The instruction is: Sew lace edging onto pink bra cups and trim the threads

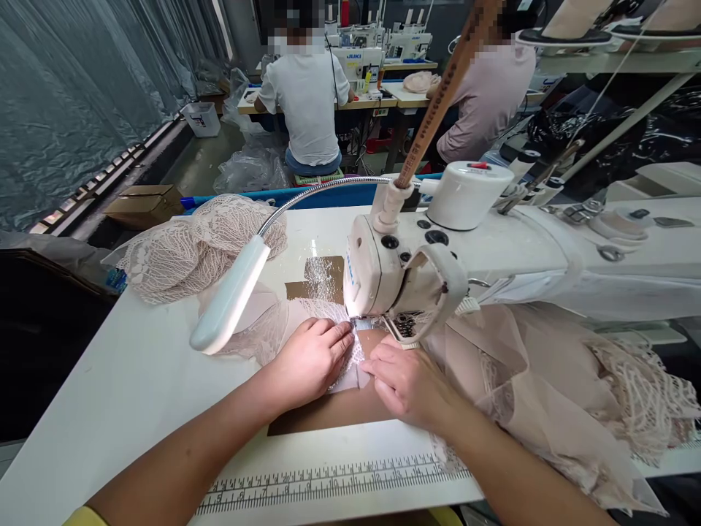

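Note:
A white sewing machine [377, 270] stands over a piece of pale lace fabric [350, 374], with its lit needle area at the fabric's far end. My left hand [312, 358] is closed on the lace just left of the presser foot, fingers together. On the right side of the same piece, my right hand [405, 380] has its fingers bent onto the edge, close under the machine head. What lies beneath both sets of fingertips is hidden. Brown tape [318, 415] covers the tabletop below the fabric.
Bundled lace [202, 245] lies at the back left, and more beige mesh and lace [526, 365] is heaped at right. A bendable lamp [233, 292] arches over the left side. A printed ruler [328, 486] runs along the front edge. Two people sit at machines beyond.

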`<move>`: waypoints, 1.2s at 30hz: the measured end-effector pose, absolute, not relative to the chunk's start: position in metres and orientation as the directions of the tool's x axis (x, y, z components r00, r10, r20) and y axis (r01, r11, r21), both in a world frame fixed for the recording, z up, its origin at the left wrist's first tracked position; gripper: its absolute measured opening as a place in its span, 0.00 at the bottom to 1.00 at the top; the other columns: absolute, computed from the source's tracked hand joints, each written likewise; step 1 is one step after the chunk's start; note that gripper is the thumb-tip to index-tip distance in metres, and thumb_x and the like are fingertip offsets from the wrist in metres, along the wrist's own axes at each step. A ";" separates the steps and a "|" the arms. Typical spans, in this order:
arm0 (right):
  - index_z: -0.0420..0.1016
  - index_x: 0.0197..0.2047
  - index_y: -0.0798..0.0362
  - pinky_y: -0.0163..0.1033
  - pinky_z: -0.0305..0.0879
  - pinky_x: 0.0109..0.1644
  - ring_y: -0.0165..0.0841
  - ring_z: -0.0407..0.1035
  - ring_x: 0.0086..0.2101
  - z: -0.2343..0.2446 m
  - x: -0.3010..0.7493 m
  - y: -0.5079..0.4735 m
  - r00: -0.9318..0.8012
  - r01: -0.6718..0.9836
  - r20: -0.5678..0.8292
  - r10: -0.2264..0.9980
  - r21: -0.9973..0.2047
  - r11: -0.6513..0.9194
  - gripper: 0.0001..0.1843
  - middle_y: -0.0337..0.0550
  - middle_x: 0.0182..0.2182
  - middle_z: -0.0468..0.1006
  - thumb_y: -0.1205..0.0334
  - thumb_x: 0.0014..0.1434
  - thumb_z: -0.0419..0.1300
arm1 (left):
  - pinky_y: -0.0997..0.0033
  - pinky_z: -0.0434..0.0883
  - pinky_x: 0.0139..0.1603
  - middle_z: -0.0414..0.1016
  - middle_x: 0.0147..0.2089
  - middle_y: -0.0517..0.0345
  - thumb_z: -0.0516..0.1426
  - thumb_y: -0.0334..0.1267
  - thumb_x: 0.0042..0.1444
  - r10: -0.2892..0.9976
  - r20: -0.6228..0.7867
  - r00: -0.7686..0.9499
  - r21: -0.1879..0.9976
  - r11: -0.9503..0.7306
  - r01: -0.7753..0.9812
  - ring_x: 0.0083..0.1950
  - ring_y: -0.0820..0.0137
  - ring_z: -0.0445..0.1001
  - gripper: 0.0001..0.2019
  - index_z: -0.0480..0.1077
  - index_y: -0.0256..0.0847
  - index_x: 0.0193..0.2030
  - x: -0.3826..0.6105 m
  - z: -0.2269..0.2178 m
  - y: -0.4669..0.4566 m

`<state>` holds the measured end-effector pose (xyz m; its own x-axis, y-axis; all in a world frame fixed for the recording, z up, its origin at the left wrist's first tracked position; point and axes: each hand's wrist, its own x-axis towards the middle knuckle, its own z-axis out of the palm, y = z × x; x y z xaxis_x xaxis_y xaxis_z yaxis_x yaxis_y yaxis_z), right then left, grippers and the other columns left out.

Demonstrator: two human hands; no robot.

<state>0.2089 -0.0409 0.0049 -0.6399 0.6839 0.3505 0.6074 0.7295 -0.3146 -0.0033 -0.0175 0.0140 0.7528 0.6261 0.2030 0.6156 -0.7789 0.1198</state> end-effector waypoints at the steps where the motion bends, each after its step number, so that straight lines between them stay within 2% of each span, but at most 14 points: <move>1: 0.76 0.32 0.52 0.38 0.51 0.33 0.32 0.57 0.27 0.004 0.209 -0.041 -0.632 0.613 0.360 0.687 -0.311 0.726 0.14 0.39 0.22 0.66 0.74 0.52 0.51 | 0.58 0.68 0.48 0.71 0.58 0.46 0.49 0.33 0.64 0.624 0.207 0.754 0.117 -0.780 0.614 0.52 0.60 0.69 0.16 0.67 0.35 0.56 -0.004 0.014 -0.016; 7: 0.76 0.37 0.53 0.39 0.54 0.35 0.33 0.59 0.28 0.003 0.208 -0.040 -0.617 0.636 0.359 0.700 -0.296 0.713 0.15 0.41 0.24 0.69 0.74 0.52 0.51 | 0.57 0.66 0.51 0.69 0.59 0.46 0.51 0.29 0.62 0.565 0.161 0.809 0.063 -0.824 0.563 0.51 0.60 0.68 0.16 0.67 0.33 0.56 -0.005 0.012 -0.018; 13: 0.76 0.39 0.54 0.39 0.57 0.37 0.33 0.61 0.28 0.007 0.208 -0.041 -0.615 0.654 0.327 0.717 -0.296 0.696 0.16 0.41 0.25 0.70 0.74 0.54 0.50 | 0.58 0.66 0.50 0.70 0.59 0.47 0.51 0.30 0.61 0.606 0.163 0.779 0.096 -0.795 0.599 0.49 0.60 0.69 0.16 0.68 0.36 0.56 -0.005 0.010 -0.020; 20: 0.77 0.46 0.55 0.41 0.60 0.41 0.35 0.63 0.31 0.003 0.201 -0.038 -0.573 0.725 0.265 0.775 -0.276 0.631 0.20 0.44 0.27 0.72 0.74 0.57 0.48 | 0.59 0.65 0.51 0.71 0.58 0.47 0.52 0.28 0.59 0.621 0.150 0.769 0.108 -0.783 0.612 0.50 0.60 0.68 0.18 0.67 0.33 0.57 -0.009 0.015 -0.009; 24: 0.75 0.52 0.53 0.40 0.61 0.39 0.34 0.63 0.31 0.000 0.196 -0.035 -0.535 0.779 0.236 0.811 -0.234 0.582 0.21 0.46 0.31 0.74 0.72 0.60 0.48 | 0.58 0.65 0.52 0.72 0.57 0.45 0.52 0.27 0.58 0.644 0.167 0.747 0.113 -0.765 0.634 0.51 0.59 0.67 0.20 0.67 0.31 0.57 -0.011 0.013 -0.004; 28: 0.73 0.56 0.53 0.39 0.63 0.37 0.35 0.66 0.33 -0.002 0.196 -0.035 -0.509 0.813 0.186 0.840 -0.217 0.541 0.23 0.49 0.35 0.76 0.73 0.60 0.49 | 0.55 0.64 0.54 0.72 0.56 0.45 0.51 0.27 0.58 0.665 0.192 0.722 0.118 -0.746 0.656 0.53 0.56 0.66 0.20 0.67 0.32 0.57 -0.013 0.009 0.000; 31: 0.72 0.57 0.53 0.38 0.65 0.38 0.35 0.67 0.35 -0.004 0.198 -0.034 -0.491 0.820 0.177 0.853 -0.237 0.521 0.25 0.50 0.38 0.77 0.73 0.59 0.50 | 0.54 0.64 0.55 0.72 0.54 0.44 0.51 0.27 0.57 0.679 0.216 0.701 0.136 -0.732 0.667 0.54 0.56 0.66 0.20 0.68 0.34 0.57 -0.015 0.008 0.002; 36: 0.74 0.54 0.50 0.41 0.66 0.44 0.37 0.69 0.40 -0.002 0.201 -0.033 -0.475 0.777 0.264 0.839 -0.321 0.541 0.25 0.48 0.42 0.78 0.74 0.58 0.48 | 0.52 0.64 0.57 0.71 0.55 0.43 0.49 0.29 0.58 0.710 0.236 0.664 0.162 -0.702 0.693 0.56 0.56 0.65 0.18 0.69 0.33 0.54 -0.020 0.004 0.005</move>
